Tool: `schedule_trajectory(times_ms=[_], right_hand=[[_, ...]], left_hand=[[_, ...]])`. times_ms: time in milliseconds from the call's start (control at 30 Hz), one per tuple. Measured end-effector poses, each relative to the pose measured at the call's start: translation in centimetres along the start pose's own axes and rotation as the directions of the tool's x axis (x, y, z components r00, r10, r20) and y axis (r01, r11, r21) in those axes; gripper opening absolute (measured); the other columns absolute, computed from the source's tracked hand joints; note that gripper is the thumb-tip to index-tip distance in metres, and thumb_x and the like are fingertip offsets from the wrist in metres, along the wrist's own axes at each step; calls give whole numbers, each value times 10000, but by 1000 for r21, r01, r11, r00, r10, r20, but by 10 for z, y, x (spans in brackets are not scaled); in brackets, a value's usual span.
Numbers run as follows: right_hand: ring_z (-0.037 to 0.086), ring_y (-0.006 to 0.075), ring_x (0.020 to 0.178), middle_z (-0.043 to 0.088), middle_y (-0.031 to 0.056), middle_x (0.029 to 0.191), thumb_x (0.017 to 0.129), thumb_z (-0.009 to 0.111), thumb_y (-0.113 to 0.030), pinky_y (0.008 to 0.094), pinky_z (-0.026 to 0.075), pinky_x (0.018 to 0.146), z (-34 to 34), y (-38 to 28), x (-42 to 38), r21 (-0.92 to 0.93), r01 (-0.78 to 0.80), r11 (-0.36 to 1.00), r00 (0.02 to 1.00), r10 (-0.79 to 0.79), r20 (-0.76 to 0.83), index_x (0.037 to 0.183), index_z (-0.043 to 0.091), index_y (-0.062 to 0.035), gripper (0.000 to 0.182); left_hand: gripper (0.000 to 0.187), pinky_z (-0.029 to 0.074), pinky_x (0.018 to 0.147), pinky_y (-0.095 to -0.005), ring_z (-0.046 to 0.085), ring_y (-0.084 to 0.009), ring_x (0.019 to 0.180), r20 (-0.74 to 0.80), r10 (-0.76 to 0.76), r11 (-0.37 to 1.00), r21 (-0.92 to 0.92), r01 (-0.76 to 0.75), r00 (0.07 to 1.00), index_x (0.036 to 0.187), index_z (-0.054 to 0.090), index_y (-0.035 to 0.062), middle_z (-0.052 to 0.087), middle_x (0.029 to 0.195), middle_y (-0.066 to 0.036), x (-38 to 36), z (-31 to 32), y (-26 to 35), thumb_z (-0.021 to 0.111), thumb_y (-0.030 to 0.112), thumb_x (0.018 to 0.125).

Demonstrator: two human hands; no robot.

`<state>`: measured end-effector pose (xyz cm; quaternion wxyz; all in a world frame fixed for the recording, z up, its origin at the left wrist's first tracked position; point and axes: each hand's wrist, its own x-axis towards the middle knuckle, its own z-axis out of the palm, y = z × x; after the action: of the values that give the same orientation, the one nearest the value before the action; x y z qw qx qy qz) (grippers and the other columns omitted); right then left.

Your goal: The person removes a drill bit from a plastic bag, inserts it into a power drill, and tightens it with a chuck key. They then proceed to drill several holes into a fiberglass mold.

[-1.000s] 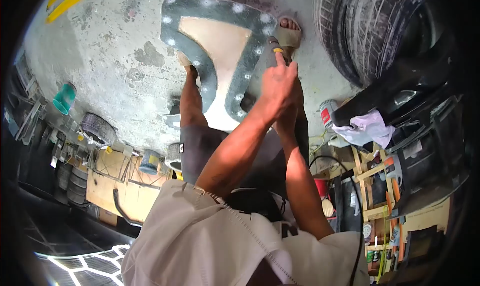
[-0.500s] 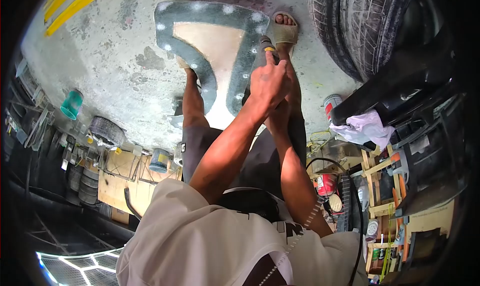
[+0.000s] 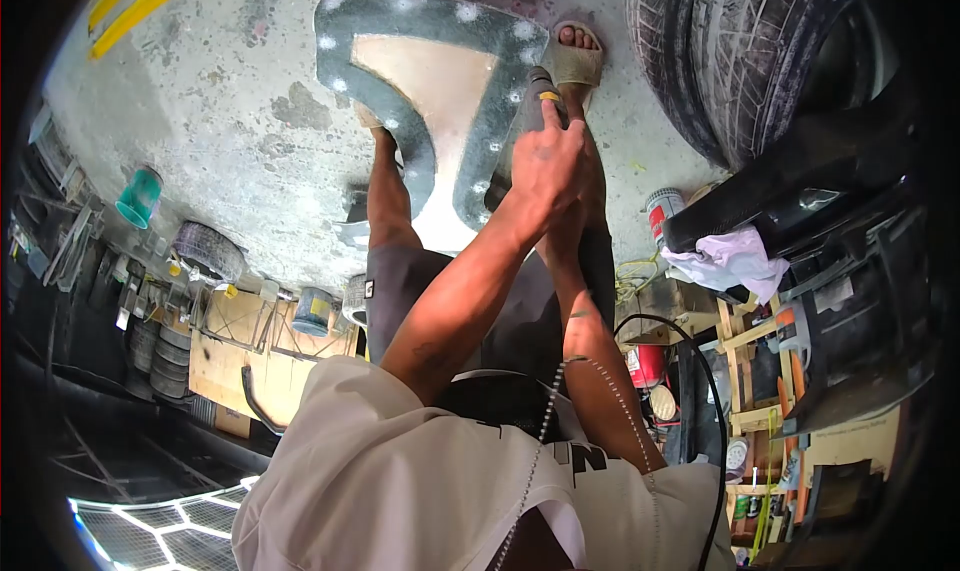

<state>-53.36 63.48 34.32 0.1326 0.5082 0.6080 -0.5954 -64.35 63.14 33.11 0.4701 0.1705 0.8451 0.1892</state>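
Note:
My left hand (image 3: pixel 546 161) is closed over the top of a dark power drill (image 3: pixel 541 89) with a yellow ring, its index finger stretched along the body. Just below and behind it, my right hand (image 3: pixel 563 229) is closed around the rear of the drill, mostly hidden by the left hand and wrist. The drill's nose points away from me, overlapping the right edge of a grey-bordered panel (image 3: pixel 497 111). White spots dot the panel's border, and its middle is beige. The panel's lower part lies between my legs.
A large tire (image 3: pixel 715 61) stands at the right, near a black car part (image 3: pixel 800 196) with a white cloth (image 3: pixel 735 256) on it. A can (image 3: pixel 663 211) stands beside them. A black cable (image 3: pixel 712 401) loops past my right arm. A green container (image 3: pixel 140 197) lies left.
The drill and both hands have shifted slightly right in view, still along the panel's right edge. The panel appears a little higher, and the bead string hangs differently across my shirt.

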Motion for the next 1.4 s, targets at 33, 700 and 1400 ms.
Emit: schedule_trajectory(times_ms=[33, 700, 1400], right_hand=[[633, 294, 1195, 665, 152, 1265, 963, 655, -298, 425, 485, 980, -2, -10, 3, 18, -25, 1000, 1000, 25, 7, 1375, 541, -84, 478], [695, 186, 975, 715, 117, 994, 914, 726, -268, 350, 522, 816, -9, 26, 6, 44, -39, 998, 999, 38, 23, 1177, 636, -13, 378], [732, 335, 859, 726, 188, 861, 814, 695, -119, 420, 533, 734, 9, 57, 17, 55, -109, 992, 994, 110, 0, 1050, 680, -21, 256]], left_hand=[[241, 580, 713, -552, 687, -497, 757, -15, 2, 1000, -1, -2, 1000, 1011, 655, 53, 547, 1277, -366, -1, 1, 0, 673, 168, 799], [259, 584, 820, -471, 727, -437, 914, 154, -126, 989, 90, 113, 980, 1059, 758, 170, 398, 1517, -350, 30, -3, 10, 593, 182, 860], [321, 562, 866, -464, 689, -391, 978, 178, -193, 976, -66, 207, 965, 1000, 758, 135, 681, 1154, -186, 34, -33, 3, 697, 276, 718]])
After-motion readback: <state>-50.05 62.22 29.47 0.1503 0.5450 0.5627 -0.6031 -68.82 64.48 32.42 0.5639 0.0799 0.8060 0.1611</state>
